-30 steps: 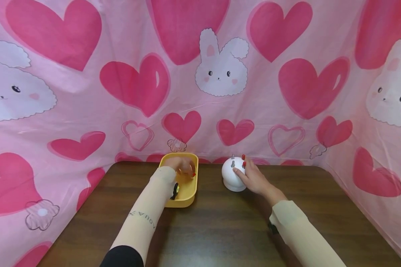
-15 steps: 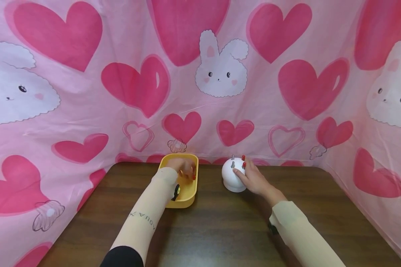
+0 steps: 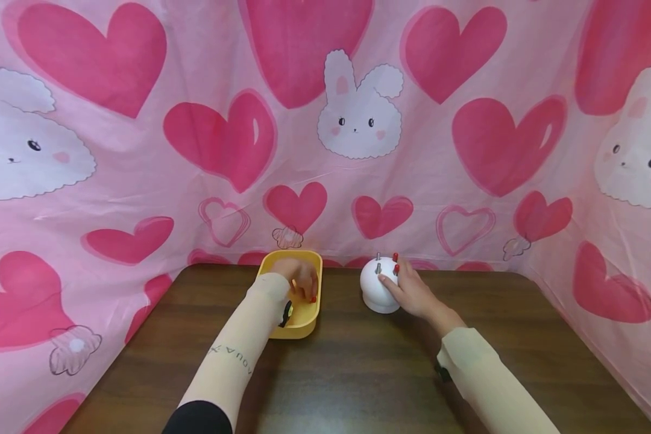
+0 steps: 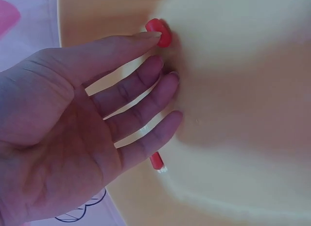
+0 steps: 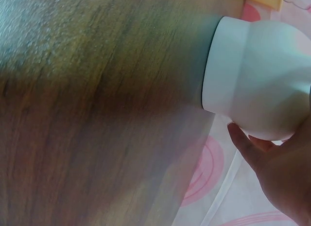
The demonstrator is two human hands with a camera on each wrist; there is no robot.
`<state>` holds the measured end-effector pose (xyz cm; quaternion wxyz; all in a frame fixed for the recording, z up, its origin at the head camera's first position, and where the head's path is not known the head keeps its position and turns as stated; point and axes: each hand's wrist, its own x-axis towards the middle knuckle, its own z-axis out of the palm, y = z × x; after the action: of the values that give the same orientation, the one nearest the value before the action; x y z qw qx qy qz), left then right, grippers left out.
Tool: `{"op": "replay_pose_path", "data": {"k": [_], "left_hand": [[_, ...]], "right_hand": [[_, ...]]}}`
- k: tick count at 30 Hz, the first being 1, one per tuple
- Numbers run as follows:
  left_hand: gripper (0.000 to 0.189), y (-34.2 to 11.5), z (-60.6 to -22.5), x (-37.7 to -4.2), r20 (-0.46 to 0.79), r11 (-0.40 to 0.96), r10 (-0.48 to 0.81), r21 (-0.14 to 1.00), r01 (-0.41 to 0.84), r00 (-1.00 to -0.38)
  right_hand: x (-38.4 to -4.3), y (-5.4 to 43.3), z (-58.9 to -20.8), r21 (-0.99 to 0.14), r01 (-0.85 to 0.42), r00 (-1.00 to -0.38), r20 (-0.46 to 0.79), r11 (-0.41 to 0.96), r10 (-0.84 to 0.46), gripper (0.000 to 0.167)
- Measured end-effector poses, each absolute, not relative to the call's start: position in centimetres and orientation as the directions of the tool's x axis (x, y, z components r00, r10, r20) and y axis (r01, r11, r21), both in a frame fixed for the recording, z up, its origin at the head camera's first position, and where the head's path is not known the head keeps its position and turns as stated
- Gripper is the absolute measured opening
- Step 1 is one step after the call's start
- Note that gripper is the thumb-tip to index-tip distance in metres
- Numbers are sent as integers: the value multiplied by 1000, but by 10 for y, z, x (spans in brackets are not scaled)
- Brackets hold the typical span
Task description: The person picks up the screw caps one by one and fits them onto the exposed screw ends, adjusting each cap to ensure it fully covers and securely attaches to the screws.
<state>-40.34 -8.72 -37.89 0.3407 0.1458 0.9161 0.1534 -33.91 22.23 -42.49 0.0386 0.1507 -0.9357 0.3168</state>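
Observation:
Inside a yellow tray (image 3: 318, 301), my left hand (image 3: 299, 276) reaches down with the palm turned sideways. Its thumb tip presses on a small red cap (image 4: 159, 32), while the index finger is hidden behind the thumb. Lower in the left wrist view, a second red piece (image 4: 156, 161) with a pale end shows beside the little finger. My right hand (image 3: 415, 293) grips the right side of a white ball-shaped stand (image 3: 377, 292), thumb near its top. Grey metal bolts (image 3: 378, 269) stick up from it on the left; red-capped ones (image 3: 396, 269) stand on the right.
Both things stand near the back edge of a dark wooden table (image 3: 352, 367). A pink curtain (image 3: 314, 163) with hearts and rabbits hangs close behind it. The tray's raised wall surrounds the left hand.
The left fingers and the red cap have shifted slightly toward the near end inside the tray. My right hand and the white stand keep their place.

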Motion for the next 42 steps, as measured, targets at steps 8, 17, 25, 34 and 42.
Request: {"op": "replay_pose_path", "data": {"k": [8,17,25,34,42], "left_hand": [[8,-88,-379,-404,-612,917,373,359,176,-697],[14,-94,-378,-405,-590,919,336,377,117,-734],[16,-98,-374,-401,-621,950,175,310,-34,-764],[21,-98,-362,-398,-820,967,18,161,-199,-572],[18,-100,-366,-398,-843,964,149,241,-115,-517]], "right_hand": [[-340,223,-428,-572,-323,-946,187,754,-264,92],[-342,225,-430,-558,-315,-949,180,768,-259,92],[-340,224,-429,-560,-323,-947,186,763,-264,93],[-344,226,-427,-562,-334,-942,210,757,-260,89],[-342,224,-428,-564,-338,-941,209,754,-265,86]]}}
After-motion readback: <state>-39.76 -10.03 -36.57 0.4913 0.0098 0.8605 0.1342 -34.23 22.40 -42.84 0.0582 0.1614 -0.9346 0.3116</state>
